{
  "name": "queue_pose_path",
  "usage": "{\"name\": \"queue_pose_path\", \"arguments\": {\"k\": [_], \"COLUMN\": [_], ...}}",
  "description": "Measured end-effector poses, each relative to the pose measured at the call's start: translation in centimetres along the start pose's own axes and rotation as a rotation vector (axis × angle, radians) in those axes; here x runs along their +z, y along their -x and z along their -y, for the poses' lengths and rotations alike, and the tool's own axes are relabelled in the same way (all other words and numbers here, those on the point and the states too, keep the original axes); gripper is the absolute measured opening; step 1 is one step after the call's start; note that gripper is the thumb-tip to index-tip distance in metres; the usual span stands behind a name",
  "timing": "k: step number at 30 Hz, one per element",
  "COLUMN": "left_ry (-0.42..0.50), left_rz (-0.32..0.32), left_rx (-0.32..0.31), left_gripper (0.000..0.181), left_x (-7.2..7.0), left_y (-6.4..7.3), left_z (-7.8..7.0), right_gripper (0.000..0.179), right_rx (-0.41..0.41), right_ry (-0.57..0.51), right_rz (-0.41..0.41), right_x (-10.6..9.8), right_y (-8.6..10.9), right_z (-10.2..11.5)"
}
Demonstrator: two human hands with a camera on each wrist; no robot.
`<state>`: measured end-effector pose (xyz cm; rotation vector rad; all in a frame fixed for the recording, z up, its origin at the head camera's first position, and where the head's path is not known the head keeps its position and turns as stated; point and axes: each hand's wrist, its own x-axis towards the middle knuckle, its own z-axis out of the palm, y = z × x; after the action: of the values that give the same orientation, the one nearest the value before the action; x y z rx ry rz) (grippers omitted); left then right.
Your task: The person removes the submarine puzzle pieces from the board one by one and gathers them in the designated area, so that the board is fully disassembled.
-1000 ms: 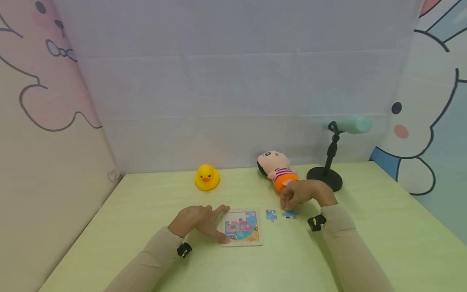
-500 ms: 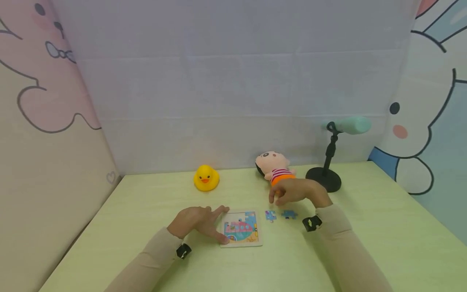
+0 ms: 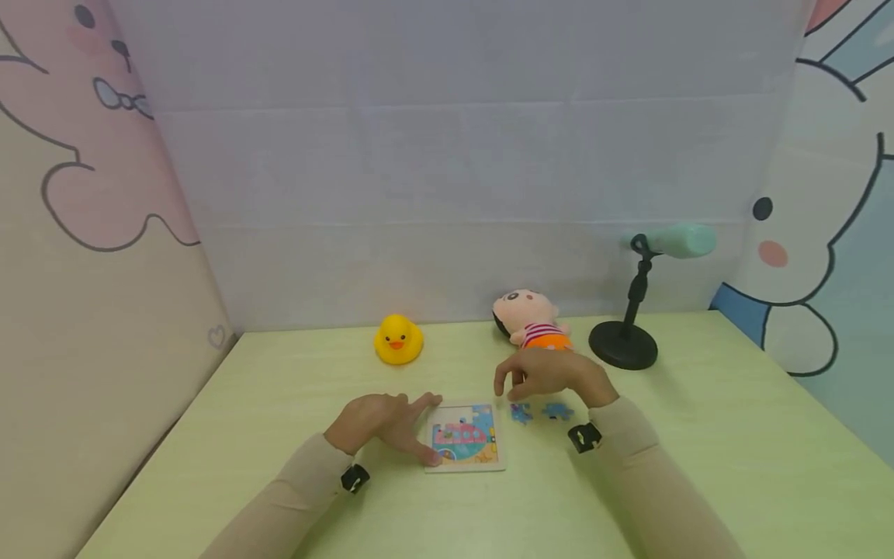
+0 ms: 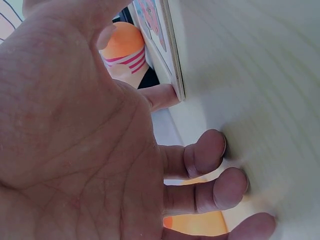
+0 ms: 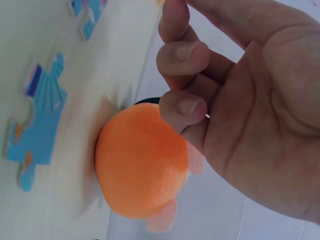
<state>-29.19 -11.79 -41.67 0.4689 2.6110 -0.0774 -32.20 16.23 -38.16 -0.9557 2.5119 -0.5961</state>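
Observation:
My left hand (image 3: 384, 423) rests at the left side of a small jigsaw puzzle board (image 3: 464, 468), thumb and index finger spread to its two left corners. In the left wrist view, a fingertip (image 4: 167, 95) touches the board's corner while the other fingers reach toward the table. A pink and teal picture partly fills the frame, with a pale gap at its upper left. My right hand (image 3: 545, 371), fingers loosely bent, hovers just above a blue and purple puzzle piece (image 3: 520, 413). A second blue puzzle piece (image 5: 42, 117) lies on the table to the right. Nothing shows in the right hand.
A yellow rubber duck (image 3: 398, 340) sits behind the board. Behind my right hand lies a doll (image 3: 527, 314) in orange shorts, and farther right a black stand (image 3: 624, 345) bears a mint-green object (image 3: 687, 241). A white sheet (image 3: 447, 171) closes off the table's back.
My right hand has moved left, from over the right puzzle piece to over the left one. Both pieces stay on the table. My left hand keeps its place on the board.

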Motion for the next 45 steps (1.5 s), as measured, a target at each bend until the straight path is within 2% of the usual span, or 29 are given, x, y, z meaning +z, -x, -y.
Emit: {"name": "queue_pose_path", "arguments": {"k": [5,9,19,35,45], "left_ry": [0.004,0.014,0.006,0.0,-0.005], "left_rz": [0.003,0.006,-0.013,-0.016,-0.02], "left_rx": [-0.009,-0.02,-0.022,-0.024,-0.025], "left_gripper": [0.097,0.098,0.098,0.097,0.098], "left_x": [0.1,0.2,0.1,0.1,0.1], "left_y": [0.0,0.0,-0.2,-0.1,0.0], "left_z": [0.0,-0.1,-0.1,-0.2,-0.2], "right_gripper": [0.012,0.012,0.018,0.02,0.022], "right_rx": [-0.009,-0.024,0.005,0.053,0.008], "right_ry": [0.05,0.052,0.049,0.07,0.139], "right_rz": [0.018,0.05,0.098,0.09,0.038], "right_x": [1.0,1.6,2.8,3.8,4.2], "right_y": [-1.0,-1.7,-2.8,-3.2,-4.0], "right_z": [0.4,0.7,1.4,2.6,2.3]}}
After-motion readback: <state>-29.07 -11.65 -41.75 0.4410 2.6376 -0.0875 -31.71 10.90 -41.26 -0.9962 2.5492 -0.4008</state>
